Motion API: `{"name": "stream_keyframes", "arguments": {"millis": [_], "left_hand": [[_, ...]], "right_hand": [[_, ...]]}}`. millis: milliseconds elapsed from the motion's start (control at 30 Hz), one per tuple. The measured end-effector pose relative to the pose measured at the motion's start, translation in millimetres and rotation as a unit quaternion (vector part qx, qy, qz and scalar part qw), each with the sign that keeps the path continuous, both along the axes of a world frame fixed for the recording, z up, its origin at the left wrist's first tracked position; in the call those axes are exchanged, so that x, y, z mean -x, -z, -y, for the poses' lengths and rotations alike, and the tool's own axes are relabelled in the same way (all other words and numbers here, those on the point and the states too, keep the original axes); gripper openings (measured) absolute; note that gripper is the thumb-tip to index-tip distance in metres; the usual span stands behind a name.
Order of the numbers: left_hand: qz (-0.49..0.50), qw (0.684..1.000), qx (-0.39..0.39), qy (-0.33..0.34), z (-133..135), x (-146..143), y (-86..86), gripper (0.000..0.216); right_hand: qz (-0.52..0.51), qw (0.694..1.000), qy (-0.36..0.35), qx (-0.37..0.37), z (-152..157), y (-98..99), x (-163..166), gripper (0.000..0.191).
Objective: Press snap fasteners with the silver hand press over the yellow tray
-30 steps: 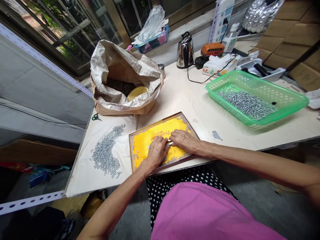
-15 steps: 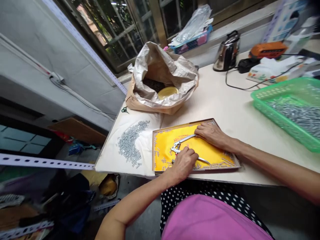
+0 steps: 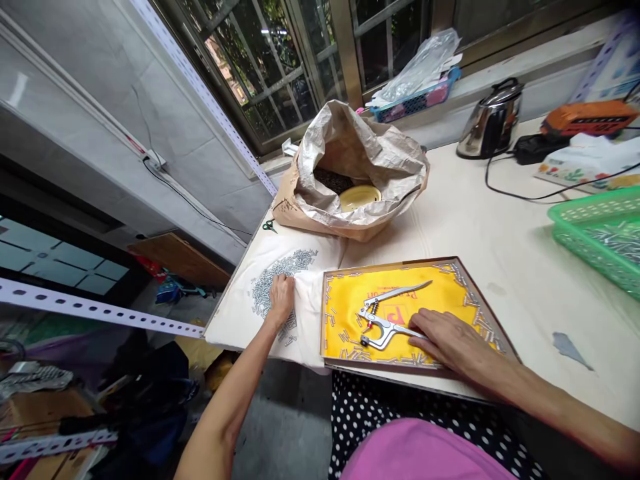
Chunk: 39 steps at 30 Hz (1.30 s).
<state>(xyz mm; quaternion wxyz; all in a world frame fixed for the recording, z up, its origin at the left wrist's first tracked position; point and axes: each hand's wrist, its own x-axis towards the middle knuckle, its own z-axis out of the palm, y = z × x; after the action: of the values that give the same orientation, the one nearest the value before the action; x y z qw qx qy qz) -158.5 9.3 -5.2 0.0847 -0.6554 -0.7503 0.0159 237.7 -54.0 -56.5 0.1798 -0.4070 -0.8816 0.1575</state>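
Note:
My left hand (image 3: 283, 297) is over a heap of small silvery metal pins (image 3: 265, 283) on a white cloth, its fingers curled down among them; what they pinch, if anything, is hidden. My right hand (image 3: 443, 337) has its fingers closed round the end of the lower handle of snap-setting pliers (image 3: 385, 328). The pliers lie with handles spread over a shallow tray (image 3: 330, 361) lined with a yellow sheet (image 3: 350, 290). Loose metal pins (image 3: 483, 317) lie along the tray's edges, several of them near the pliers' head.
Behind stands an open paper sack (image 3: 295, 207) with a yellow dish (image 3: 360, 197) inside. Small green-handled scissors (image 3: 269, 226) lie beside it. To the right are a green basket (image 3: 575, 230) of metal pieces, a kettle (image 3: 490, 120) and a tissue box (image 3: 565, 170). A grey scrap (image 3: 571, 350) lies right of the tray.
My left hand has left the pliers and moved left to the pin heap. My right hand has gone from the upper handle to the lower one. The view has shifted.

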Motion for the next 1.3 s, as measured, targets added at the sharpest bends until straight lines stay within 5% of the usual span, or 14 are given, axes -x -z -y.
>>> {"name": "stream_keyframes", "arguments": {"millis": [200, 333, 433, 600, 733, 800, 900, 1033, 1300], "left_hand": [[0.000, 0.995, 0.066, 0.070, -14, 11, 0.5, 0.026], [0.028, 0.991, 0.084, 0.098, -22, 16, -1.4, 0.025], [0.050, 0.990, 0.081, 0.103, -24, 21, 0.4, 0.024], [0.088, 0.991, 0.048, 0.084, -22, 18, -6.4, 0.019], [0.320, 0.947, -0.007, 0.014, -1, -27, -19.7, 0.023], [0.458, 0.888, 0.027, 0.014, 17, -64, -21.9, 0.032], [0.535, 0.839, 0.095, 0.033, 46, -118, -15.0, 0.031], [0.535, 0.835, 0.126, 0.028, 64, -156, 2.3, 0.032], [0.476, 0.862, 0.174, 0.027, 55, -169, 4.9, 0.027]], "right_hand": [[0.025, 1.000, -0.004, 0.002, -2, -6.3, 7, 0.017], [0.057, 0.995, -0.008, 0.079, -2, -17.5, 6, 0.018], [0.045, 0.991, -0.014, 0.122, -1, -27.8, 6, 0.016], [0.047, 0.994, -0.026, 0.095, -1, -41.2, 6, 0.014], [0.061, 0.997, -0.047, -0.001, -4, -38.9, 1, 0.015], [0.076, 0.995, -0.062, -0.037, -5, -37.0, -4, 0.019], [0.092, 0.991, -0.080, -0.057, -6, -37.7, -11, 0.021], [0.094, 0.989, -0.081, -0.079, -7, -40.7, -16, 0.021], [0.119, 0.986, -0.073, -0.086, -11, -36.1, -24, 0.017]]}}
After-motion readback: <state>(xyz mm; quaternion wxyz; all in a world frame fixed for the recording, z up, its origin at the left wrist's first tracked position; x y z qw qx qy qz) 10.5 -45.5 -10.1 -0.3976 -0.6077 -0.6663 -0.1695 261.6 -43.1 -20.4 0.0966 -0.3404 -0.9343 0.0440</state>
